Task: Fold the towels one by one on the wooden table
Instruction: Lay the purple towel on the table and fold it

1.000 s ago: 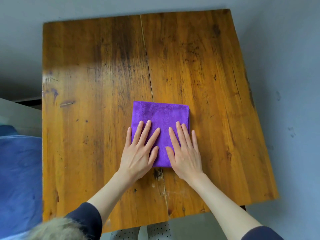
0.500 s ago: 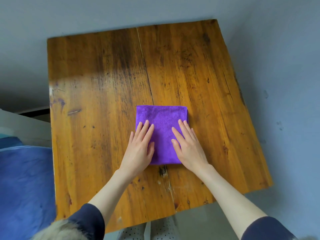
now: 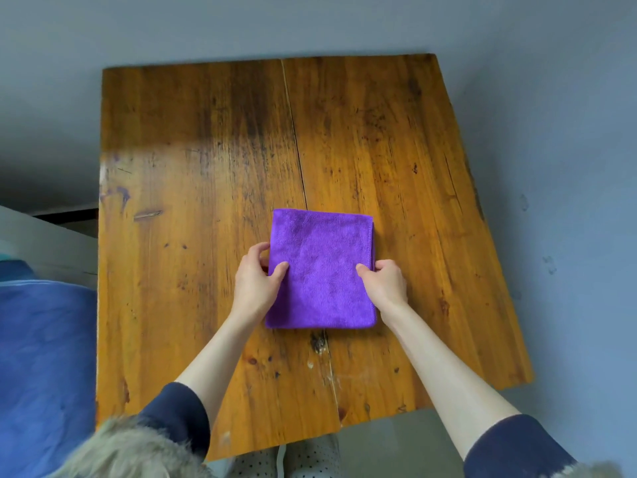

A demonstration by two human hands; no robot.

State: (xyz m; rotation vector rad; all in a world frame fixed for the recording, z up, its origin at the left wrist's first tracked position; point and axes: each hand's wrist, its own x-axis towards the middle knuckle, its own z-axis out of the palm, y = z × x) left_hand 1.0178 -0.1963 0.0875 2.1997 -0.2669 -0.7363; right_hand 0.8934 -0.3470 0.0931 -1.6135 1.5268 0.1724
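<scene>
Towel: the purple towel [image 3: 320,270] lies folded into a compact rectangle on the wooden bench [image 3: 206,167], nearer the front edge than the back, across the plank seam at mid-width.
Left hand: the left hand [image 3: 256,279] grasps the towel's left edge, thumb on top and fingers curled round the side.
Right hand: the right hand [image 3: 382,281] pinches the right edge the same way, thumb lying on the cloth.
Just changed: a moment ago both palms lay flat on the towel with fingers spread, pressing it smooth; now they have slid out to the two sides and taken hold.
Meaning: I'd judge the smoothing is over and this towel is either about to be lifted away as done or turned for one more fold.
Also different: the view has drifted, so the bench sits lower and more of the wall behind shows.
Nearby: a blue cloth [image 3: 41,357] lies off the bench's left edge; no other towel shows on the bench.
</scene>
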